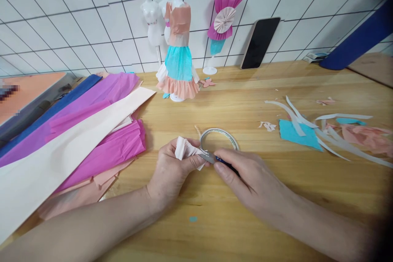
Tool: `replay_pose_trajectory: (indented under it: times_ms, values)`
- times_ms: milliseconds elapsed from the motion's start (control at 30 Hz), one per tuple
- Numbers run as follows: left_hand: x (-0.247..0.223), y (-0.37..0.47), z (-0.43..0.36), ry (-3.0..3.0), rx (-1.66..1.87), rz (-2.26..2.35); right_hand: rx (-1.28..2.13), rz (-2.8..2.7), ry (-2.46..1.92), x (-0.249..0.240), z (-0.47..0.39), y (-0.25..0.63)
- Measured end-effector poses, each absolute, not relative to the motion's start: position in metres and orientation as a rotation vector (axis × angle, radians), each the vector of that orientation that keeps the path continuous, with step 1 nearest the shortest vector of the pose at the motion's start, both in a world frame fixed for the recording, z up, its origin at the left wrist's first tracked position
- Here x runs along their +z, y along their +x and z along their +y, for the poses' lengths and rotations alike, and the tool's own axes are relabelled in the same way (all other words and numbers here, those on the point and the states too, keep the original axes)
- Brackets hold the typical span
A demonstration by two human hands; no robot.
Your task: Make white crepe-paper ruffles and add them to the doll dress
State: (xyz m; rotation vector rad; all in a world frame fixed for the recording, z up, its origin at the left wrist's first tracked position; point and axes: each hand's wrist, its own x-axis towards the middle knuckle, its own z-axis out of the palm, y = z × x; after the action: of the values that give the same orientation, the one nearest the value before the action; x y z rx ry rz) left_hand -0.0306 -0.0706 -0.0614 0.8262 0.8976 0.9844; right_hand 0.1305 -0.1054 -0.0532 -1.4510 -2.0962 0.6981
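Observation:
Near the middle of the wooden table [172,229], my left hand [173,168] pinches a gathered piece of white paper [184,149]. My right hand [245,176] is closed around scissors [209,157] with dark blue handles. The scissors' blades are at the right end of the paper, close to my left fingertips; how far they are parted is too small to tell. Just behind the scissors, a roll of tape [231,136] lies on the table, partly hidden by my hands.
Pink, purple and white paper sheets [101,131] cover the left. Behind stand a dressed mannequin [179,61], another with a rosette [224,20], white ones and a phone [260,43]. Paper strips and a blue scrap [299,135] lie right.

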Motion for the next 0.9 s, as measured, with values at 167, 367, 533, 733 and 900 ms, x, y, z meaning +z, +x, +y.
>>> replay_pose_trajectory:
  times_ms: [167,367,533,733,900]
  values:
    - [-0.0616,-0.0311,-0.0708,0.818,0.980,0.884,0.744,-2.090,-1.473,-0.0523,-0.1049,0.1288]
    - [-0.0605,-0.0325,-0.0719,0.808,0.957,0.851,0.789,-2.053,-1.461,-0.0493,-0.1063,0.1279]
    - [-0.0614,-0.0327,-0.0716,0.822,0.953,0.856,0.796,-2.024,-1.461,-0.0467,-0.1062,0.1273]
    - [-0.0630,-0.0334,-0.0717,0.810,0.951,0.841,0.809,-2.017,-1.461,-0.0452,-0.1060,0.1268]
    - [-0.0620,-0.0327,-0.0719,0.794,0.942,0.761,0.853,-1.986,-1.443,-0.0458,-0.1067,0.1256]
